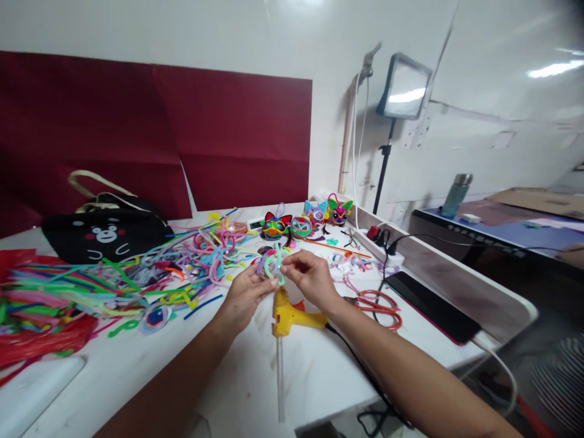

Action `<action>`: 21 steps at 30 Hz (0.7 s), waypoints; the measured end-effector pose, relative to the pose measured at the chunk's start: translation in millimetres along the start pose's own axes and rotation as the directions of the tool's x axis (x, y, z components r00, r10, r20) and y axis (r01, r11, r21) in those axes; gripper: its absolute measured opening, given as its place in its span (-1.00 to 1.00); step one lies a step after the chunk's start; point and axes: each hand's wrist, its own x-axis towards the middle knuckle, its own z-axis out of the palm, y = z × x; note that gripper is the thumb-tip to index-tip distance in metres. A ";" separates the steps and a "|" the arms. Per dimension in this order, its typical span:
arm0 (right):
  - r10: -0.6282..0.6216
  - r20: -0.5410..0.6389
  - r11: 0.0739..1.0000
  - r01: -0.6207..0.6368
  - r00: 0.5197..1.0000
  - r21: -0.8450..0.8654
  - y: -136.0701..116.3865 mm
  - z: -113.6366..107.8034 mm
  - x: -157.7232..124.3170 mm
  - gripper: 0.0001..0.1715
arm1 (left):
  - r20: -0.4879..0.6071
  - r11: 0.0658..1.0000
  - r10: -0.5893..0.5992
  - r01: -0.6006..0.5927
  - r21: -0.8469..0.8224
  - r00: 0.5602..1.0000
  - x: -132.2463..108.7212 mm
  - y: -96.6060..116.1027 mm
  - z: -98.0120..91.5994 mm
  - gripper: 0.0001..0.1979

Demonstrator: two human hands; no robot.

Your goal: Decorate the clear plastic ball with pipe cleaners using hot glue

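Note:
Between my two hands, near the middle of the white table point(232, 371), is a small piece of bent pipe cleaners point(275, 266), mostly mint green with some purple. My left hand point(244, 297) holds it from the left, thumb and fingers closed on its lower edge. From the right, my right hand point(312, 277) pinches its edge between thumb and fingertips. Just below them a yellow glue gun point(289, 317) lies on the table, its clear glue stick point(280, 377) pointing toward me. Orange-handled scissors point(381, 308) lie partly behind my right forearm.
Loose pipe cleaners point(201, 255) and a red bag point(68, 334) cover the left side. A black bag point(107, 234) stands behind. Colourful animal heads point(276, 225) sit at the back. To the right are a power strip point(381, 248), cables and a phone point(433, 306).

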 end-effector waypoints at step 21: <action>-0.068 0.020 0.996 0.069 0.997 -0.057 0.2 -7.1 7.5 -0.88 | -0.002 1.000 -0.015 0.015 0.026 1.000 -1.1 1.6 1.6 -0.51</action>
